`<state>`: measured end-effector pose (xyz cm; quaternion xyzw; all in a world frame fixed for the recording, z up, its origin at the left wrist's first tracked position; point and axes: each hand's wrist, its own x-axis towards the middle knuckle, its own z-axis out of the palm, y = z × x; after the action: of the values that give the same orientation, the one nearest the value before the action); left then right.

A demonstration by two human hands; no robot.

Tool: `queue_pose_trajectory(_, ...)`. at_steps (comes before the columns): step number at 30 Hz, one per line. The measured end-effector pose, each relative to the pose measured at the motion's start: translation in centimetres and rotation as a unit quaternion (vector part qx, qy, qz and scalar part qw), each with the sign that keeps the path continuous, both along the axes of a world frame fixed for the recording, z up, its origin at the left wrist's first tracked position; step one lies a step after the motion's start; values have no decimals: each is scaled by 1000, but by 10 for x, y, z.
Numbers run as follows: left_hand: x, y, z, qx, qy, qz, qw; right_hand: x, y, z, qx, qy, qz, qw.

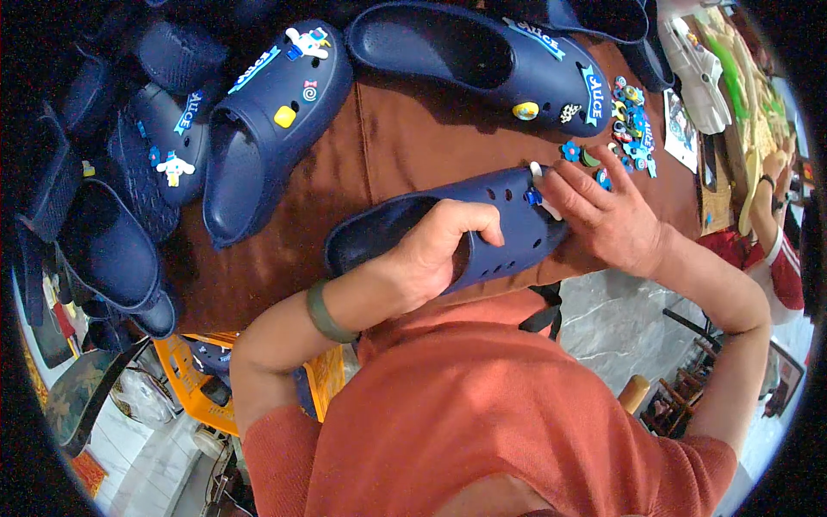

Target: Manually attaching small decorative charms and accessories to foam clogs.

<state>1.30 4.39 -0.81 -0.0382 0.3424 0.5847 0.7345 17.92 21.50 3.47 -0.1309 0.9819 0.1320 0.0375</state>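
A navy blue clog with rows of holes lies across the brown tablecloth in front of me, its toe to the right. My left hand reaches into the foot opening; the thumb is bent over the upper and the other fingers are hidden inside. At the toe, my right hand has its fingers closed around a white-and-blue shoe charm against the clog's upper. The fingers partly cover this charm. Just past the right hand lie a blue flower charm and a pile of small charms.
Decorated navy clogs lie along the far side. More clogs pile up at the left. A yellow-orange crate stands below the table's edge. Another person's arm is at the far right, near a white device.
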Motion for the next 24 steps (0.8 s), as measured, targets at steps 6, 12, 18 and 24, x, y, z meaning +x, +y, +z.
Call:
queue_pose_trajectory(6, -4, -1, -2, 13, 34, -16, 999, 1, -17, -5, 15, 14, -45, 999)
queue_pose_trajectory(12, -3, -1, 5, 13, 50, -6, 999, 7, -9, -9, -263, 89, -147, 949)
queue_pose_trajectory(18, -5, 2, 18, 15, -18, -44, 999, 46, 15, -18, -286, 155, -187, 927)
queue_pose_trajectory(24, -6, 0, 22, 4, -2, -56, 998, 88, 44, -36, -548, 197, -508, 635)
